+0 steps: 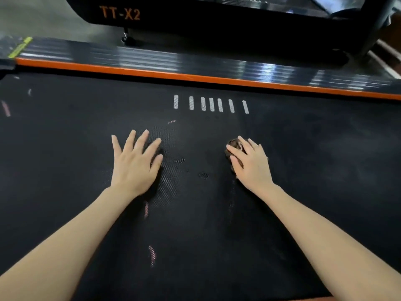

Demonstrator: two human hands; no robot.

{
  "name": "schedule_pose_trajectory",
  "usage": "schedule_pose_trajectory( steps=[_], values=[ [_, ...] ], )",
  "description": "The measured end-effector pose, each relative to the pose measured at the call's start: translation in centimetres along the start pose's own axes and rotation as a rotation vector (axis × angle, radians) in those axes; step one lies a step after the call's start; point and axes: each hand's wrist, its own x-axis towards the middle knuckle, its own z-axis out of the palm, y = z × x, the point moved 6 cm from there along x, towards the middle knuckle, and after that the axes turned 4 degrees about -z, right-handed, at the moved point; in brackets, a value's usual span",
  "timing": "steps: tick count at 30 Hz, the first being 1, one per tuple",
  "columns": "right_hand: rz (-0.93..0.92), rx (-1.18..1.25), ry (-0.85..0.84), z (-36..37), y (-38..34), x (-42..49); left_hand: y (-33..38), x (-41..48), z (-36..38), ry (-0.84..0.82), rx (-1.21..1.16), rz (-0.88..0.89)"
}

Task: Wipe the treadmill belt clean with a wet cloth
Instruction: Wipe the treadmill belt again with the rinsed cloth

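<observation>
My left hand (136, 161) lies flat on the black treadmill belt (217, 224), below and left of the row of white dashes (211, 104). Its grip is wide open, fingers spread, holding nothing. My right hand (249, 164) sits below and right of the dashes, its grip curled over a bunched brown cloth (235, 146) pressed to the belt. Pinkish smears (152, 255) streak the belt well below the dashes.

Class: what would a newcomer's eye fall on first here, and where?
Two bare hands at the centre of the black belt: the left hand lies flat, the right hand holds a bunched brown cloth against it. Behind runs an orange stripe, with white dashes before it.
</observation>
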Motion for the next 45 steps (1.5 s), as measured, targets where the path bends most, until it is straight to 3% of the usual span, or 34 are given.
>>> schedule_pose_trajectory(
  steps=[5, 10, 12, 15, 18, 19, 24, 26, 28, 31, 34, 37, 40, 42, 43, 45],
  values=[
    [-0.019, 0.023, 0.015, 0.5, 1.7, 2.3, -1.9, 2.5, 1.9, -0.041, 0.025, -0.100],
    [0.192, -0.006, 0.095, 1.5, 1.7, 9.1, -1.9, 2.6, 2.5, 0.001, 0.008, -0.099],
    [-0.003, 0.045, 0.117, 1.6, -2.0, 6.9, -1.9, 2.7, 2.6, 0.009, 0.006, -0.092],
    [-0.368, 0.178, -0.009, 1.1, -7.4, -0.7, -2.0, 2.7, 2.7, 0.002, -0.003, -0.091],
    [-0.589, 0.140, -0.057, 0.6, -6.3, -1.2, -2.0, 2.6, 2.7, -0.006, -0.003, -0.093],
    [-0.537, 0.092, -0.027, 0.8, -4.4, 0.8, -2.0, 2.5, 2.7, -0.008, 0.000, -0.093],
    [0.105, 0.084, 0.061, 1.9, 4.3, 11.8, -2.0, 2.7, 2.8, -0.020, 0.012, -0.096],
    [0.174, 0.045, 0.101, 2.3, 3.1, 12.7, -1.9, 2.8, 2.8, -0.019, 0.013, -0.097],
    [0.038, 0.079, 0.099, 2.2, -0.4, 11.3, -1.8, 2.8, 2.7, -0.028, 0.010, -0.094],
    [-0.329, 0.113, 0.004, 2.6, -5.9, 6.7, -1.8, 2.8, 2.6, -0.037, 0.007, -0.106],
    [-0.530, 0.058, 0.001, 2.4, -5.8, 6.3, -1.8, 2.7, 2.5, -0.044, -0.001, -0.114],
    [-0.318, -0.025, 0.070, 2.4, 0.2, 11.3, -1.9, 2.6, 2.5, -0.041, 0.010, -0.116],
    [0.129, -0.083, 0.097, 2.9, 6.5, 15.5, -1.7, 2.6, 2.5, -0.036, 0.021, -0.108],
    [0.379, -0.093, 0.116, 3.6, 6.5, 17.3, -1.7, 2.7, 2.3, -0.031, 0.027, -0.115],
    [0.420, -0.096, 0.122, 3.8, 5.1, 18.1, -1.6, 2.7, 2.3, -0.035, 0.026, -0.113],
    [0.263, -0.075, 0.101, 4.7, 0.3, 19.6, -1.6, 2.8, 2.3, -0.044, 0.017, -0.106]
  ],
)
